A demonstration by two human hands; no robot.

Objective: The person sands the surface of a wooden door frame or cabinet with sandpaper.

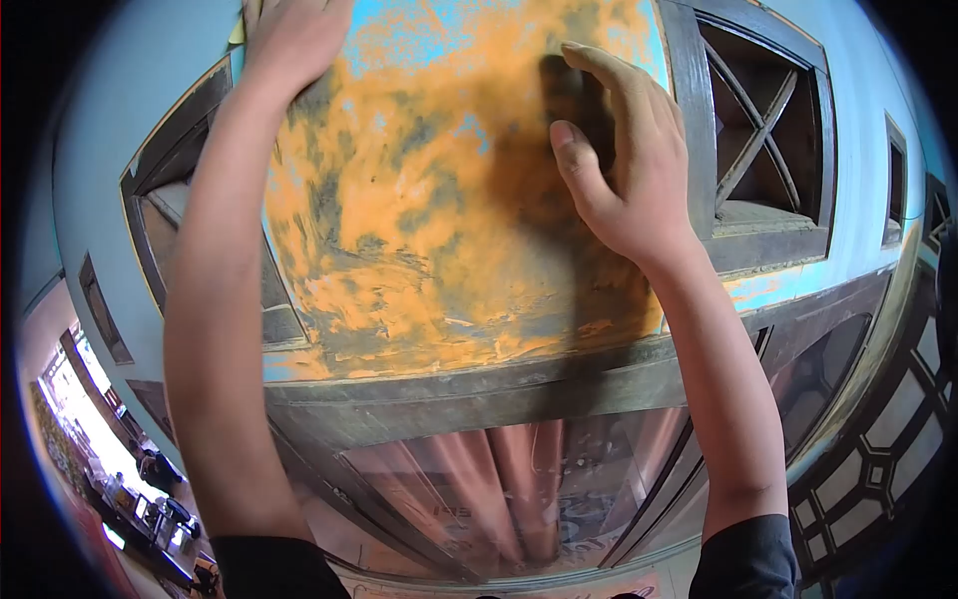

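Observation:
My left hand [299, 45] is raised at the top edge of the view, against a wall panel [419, 220] smeared with orange and dark patches over blue. Its fingertips are cut off by the frame. The edge of a yellowish sheet [238, 32] sticks out beside its fingers, and the hand seems pressed over it; the sheet's kind is hard to make out. My right hand [634, 165] holds nothing. Its thumb and fingers are apart and slightly curved, in front of the panel's right side, where it casts a dark shadow.
Dark wooden frames with crossed bars, one an opening [763, 130] at right, flank the panel. Below runs a wooden beam [469, 394] above glass with pinkish curtains [509, 479]. A dark lattice [878, 449] stands at far right. A bright doorway [85, 384] and cluttered items are at lower left.

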